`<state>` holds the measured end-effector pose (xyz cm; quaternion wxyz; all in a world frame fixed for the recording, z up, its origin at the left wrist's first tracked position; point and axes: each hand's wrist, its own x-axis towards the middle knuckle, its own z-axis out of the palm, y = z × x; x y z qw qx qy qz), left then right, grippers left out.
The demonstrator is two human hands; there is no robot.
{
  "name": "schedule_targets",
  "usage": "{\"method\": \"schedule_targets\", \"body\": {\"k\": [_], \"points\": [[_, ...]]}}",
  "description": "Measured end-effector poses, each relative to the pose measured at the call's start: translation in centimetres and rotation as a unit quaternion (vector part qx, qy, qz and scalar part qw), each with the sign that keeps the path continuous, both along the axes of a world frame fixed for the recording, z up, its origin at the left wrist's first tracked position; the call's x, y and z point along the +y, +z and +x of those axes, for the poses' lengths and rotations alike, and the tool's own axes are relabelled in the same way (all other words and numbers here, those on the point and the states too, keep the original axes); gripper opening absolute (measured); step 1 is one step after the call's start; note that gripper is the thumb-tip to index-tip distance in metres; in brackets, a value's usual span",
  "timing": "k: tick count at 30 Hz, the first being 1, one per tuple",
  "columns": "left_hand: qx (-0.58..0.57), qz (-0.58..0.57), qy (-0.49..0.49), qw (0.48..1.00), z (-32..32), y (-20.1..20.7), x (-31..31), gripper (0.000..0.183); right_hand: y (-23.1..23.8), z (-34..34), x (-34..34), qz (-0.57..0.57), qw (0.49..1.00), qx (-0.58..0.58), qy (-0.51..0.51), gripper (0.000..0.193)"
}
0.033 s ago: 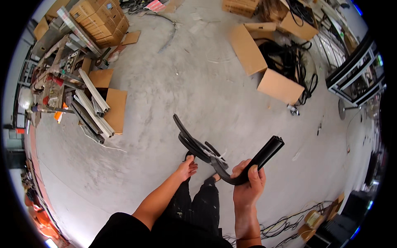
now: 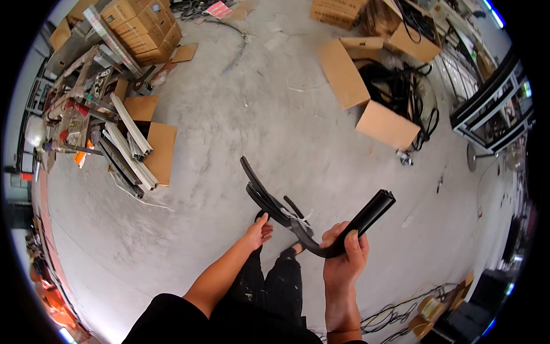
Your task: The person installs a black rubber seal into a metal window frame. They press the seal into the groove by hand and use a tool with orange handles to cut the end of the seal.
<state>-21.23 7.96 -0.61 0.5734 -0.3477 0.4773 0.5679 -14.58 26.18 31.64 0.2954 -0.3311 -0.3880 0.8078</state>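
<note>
A bent bundle of black rubber strip (image 2: 367, 218), tied with a whitish band, hangs in front of my legs. My right hand (image 2: 346, 255) is closed around its thick part near the right end, thumb on top. That end points up and right and has a hollow section. From there the strip curves down and left, then splits into several thinner lengths above my feet. My left hand (image 2: 259, 232) is just below these lengths, fingers loosely bent and nothing visible in them. Whether its fingertips touch the strip is hard to tell.
An open cardboard box (image 2: 388, 121) with tangled black strips stands at the far right. Pale and dark profiles (image 2: 132, 157) lean by another box on the left, beside a cluttered rack (image 2: 80, 103). Stacked cartons (image 2: 146, 34) stand behind. Loose cables (image 2: 395, 312) lie at the near right.
The view has shifted very slightly over the floor. Both hands and the black rubber strip keep nearly the same position.
</note>
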Motion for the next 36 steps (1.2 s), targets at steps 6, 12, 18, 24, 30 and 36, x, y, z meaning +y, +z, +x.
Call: {"method": "schedule_targets", "body": {"k": [6, 12, 18, 24, 30, 36], "points": [[0.099, 0.066, 0.101, 0.988, -4.6, 5.9, 5.2, 0.039, 5.3, -1.1, 0.6, 0.09, 0.995, 0.036, 0.033, 0.029], [0.191, 0.116, 0.07, 0.972, -5.4, 11.4, 8.5, 0.035, 9.2, -1.8, 1.9, 0.139, 0.987, 0.078, 0.018, 0.024], [0.272, 0.144, 0.069, 0.949, -2.9, 17.1, 10.1, 0.022, 9.8, -3.5, 6.2, 0.224, 0.962, 0.06, 0.142, 0.051], [0.308, 0.195, 0.049, 0.93, -1.6, 24.6, 12.0, 0.018, -1.1, -1.2, 6.6, 0.362, 0.89, -0.072, 0.267, 0.075], [0.276, 0.235, 0.049, 0.931, -1.3, 27.1, 13.1, 0.015, -9.0, 4.0, 4.5, 0.449, 0.846, -0.147, 0.248, 0.072], [0.261, 0.265, 0.085, 0.924, 0.4, 29.6, 13.6, 0.018, -6.9, 6.3, 5.4, 0.498, 0.827, -0.15, 0.212, 0.056]]}}
